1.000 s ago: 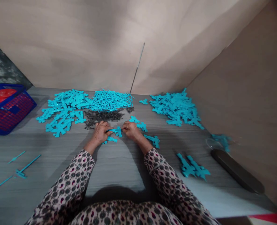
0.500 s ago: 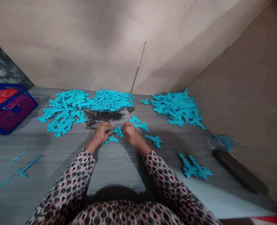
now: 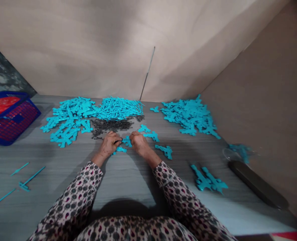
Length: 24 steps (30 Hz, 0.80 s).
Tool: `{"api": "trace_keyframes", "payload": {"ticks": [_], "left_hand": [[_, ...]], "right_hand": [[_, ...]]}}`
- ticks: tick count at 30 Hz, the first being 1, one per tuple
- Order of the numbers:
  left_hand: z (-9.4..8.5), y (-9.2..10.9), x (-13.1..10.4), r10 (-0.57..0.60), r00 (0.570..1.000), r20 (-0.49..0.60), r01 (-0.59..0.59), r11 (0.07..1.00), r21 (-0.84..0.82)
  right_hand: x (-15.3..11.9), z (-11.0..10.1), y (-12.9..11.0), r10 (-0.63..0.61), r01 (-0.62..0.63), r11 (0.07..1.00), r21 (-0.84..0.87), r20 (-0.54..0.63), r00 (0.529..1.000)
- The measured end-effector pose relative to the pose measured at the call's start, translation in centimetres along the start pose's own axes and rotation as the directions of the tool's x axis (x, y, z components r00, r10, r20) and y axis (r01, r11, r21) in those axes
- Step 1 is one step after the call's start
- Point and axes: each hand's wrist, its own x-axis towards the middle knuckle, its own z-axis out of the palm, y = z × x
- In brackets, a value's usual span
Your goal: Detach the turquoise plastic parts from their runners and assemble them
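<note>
Between my hands is a turquoise plastic toy gun piece (image 3: 127, 142). My right hand (image 3: 139, 144) is closed on its right end, the fingertips mostly hidden. From the left, my left hand (image 3: 109, 144) pinches a thin dark piece (image 3: 118, 141) against the toy gun; its exact shape is too small to make out. Another turquoise toy gun piece (image 3: 121, 149) lies just below, partly behind my left hand. Right of my right hand lie more toy gun pieces (image 3: 152, 136). A heap of thin dark parts (image 3: 112, 124) spreads just beyond my left hand.
Toy gun pieces are heaped at the back left (image 3: 71, 113) and back right (image 3: 191, 113), with thin turquoise rods (image 3: 120, 107) between. A blue basket (image 3: 15, 124) stands at left. Two toy guns (image 3: 210, 180) and a long dark object (image 3: 257, 184) lie at right. A panel (image 3: 100, 50) closes the back.
Both hands stay almost in place around the toy gun piece, with only small finger movements. The view shifts very slightly. The heaps look the same.
</note>
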Motion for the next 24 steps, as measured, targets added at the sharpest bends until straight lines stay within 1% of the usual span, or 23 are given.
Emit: {"api": "trace_keyframes", "payload": {"ticks": [3, 6, 10, 12, 14, 18, 24], "left_hand": [[0.2, 0.0, -0.1, 0.042, 0.999, -0.008, -0.042, 0.998, 0.036], [0.2, 0.4, -0.4, 0.058, 0.998, 0.011, -0.058, 0.990, 0.127], [-0.6, 2.0, -1.2, 0.045, 0.996, 0.081, -0.069, 0.941, 0.332], [-1.1, 3.0, -1.7, 0.029, 0.992, 0.122, -0.078, 0.901, 0.427], [-1.4, 3.9, -2.0, -0.006, 0.989, 0.149, -0.068, 0.872, 0.484], [-1.6, 4.8, -2.1, -0.060, 0.981, 0.186, -0.046, 0.852, 0.521], [-1.8, 5.2, -1.7, -0.096, 0.966, 0.238, -0.046, 0.847, 0.529]], "right_hand": [[0.0, -0.2, -0.2, 0.031, -0.031, 0.999, 0.019, 0.031, 0.999], [-0.1, -0.6, -0.5, 0.035, -0.035, 0.999, -0.005, 0.049, 0.998], [-0.3, -0.8, -0.5, -0.003, 0.004, 1.000, -0.011, 0.062, 0.998], [-0.4, -0.6, -0.3, -0.005, 0.004, 1.000, 0.008, 0.043, 0.999], [-0.4, -0.3, 0.0, 0.011, -0.012, 0.999, 0.039, 0.017, 1.000], [0.0, 0.2, 0.7, 0.043, -0.043, 0.996, 0.084, 0.007, 0.999], [1.2, -0.2, 1.9, 0.078, -0.088, 0.983, 0.162, 0.062, 0.995]]}}
